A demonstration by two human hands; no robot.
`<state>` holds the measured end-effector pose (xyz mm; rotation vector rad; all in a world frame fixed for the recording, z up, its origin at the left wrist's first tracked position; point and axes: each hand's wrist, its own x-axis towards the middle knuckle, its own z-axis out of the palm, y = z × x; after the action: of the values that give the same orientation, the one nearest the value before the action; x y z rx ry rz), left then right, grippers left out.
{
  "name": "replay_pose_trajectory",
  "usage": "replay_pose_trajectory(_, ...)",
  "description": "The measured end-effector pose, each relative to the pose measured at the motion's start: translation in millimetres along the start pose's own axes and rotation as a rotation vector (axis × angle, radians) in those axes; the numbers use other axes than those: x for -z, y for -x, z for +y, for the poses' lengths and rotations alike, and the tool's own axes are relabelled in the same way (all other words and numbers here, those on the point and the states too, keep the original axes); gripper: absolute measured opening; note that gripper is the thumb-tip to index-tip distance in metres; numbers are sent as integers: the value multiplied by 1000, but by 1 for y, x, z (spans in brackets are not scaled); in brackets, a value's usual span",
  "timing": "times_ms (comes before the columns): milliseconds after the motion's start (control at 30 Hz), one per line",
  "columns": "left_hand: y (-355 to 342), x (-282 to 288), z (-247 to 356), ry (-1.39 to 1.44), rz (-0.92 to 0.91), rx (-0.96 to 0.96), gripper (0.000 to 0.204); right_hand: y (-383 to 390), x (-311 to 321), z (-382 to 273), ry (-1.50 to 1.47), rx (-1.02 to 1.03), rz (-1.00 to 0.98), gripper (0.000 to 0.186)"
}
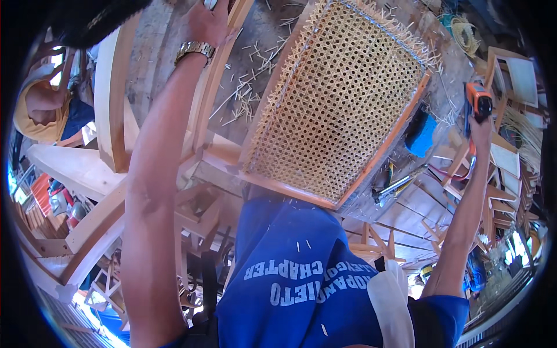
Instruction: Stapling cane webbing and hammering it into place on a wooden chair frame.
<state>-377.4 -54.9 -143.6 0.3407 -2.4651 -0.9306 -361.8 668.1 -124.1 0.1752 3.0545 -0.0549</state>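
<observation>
R hand [480, 129] fingers closed round orange-black handheld power tool [479, 100], off tabletop's right edge. L hand [208, 22] grips pale wooden chair frame [204, 104], fingers mostly cut off. Woven cane panel in wood frame [342, 98] lies mid-tabletop; judge: steady frame before bringing tool in.

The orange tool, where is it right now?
In the head view, the orange tool is far to the right, gripped in the person's right hand, just right of the woven cane panel and the blue thing beside it.
</observation>
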Motion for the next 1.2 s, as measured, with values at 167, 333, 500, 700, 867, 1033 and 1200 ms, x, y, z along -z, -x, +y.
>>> replay_pose_trajectory(167, -1, 7, -24, -188, -164, 229, 64, 85, 118, -98, -559, -233, -413, 23)
replay_pose_trajectory(333, -6, 14, 2, -70, -238, 214, 64, 140, 165, -188, -800, -148, -567, 30)
replay_pose_trajectory(500, -7, 11, -8, -177, -179, 192, 67, 145, 143, -300, -632, 264, -572, 42)
replay_pose_trajectory(700, -10, 13, -1, -264, -273, 298, 75, 134, 116, -376, -521, 286, -770, 46)
replay_pose_trajectory(867, -8, 22, 0, -271, -284, 335, 79, 129, 105, -410, -454, 305, -739, 37)
replay_pose_trajectory(1033, -8, 21, 8, -304, -310, 353, 81, 121, 85, -412, -466, 294, -775, 38)
replay_pose_trajectory(1200, -12, 27, 7, -308, -368, 346, 83, 122, 85, -413, -574, 304, -770, 39)
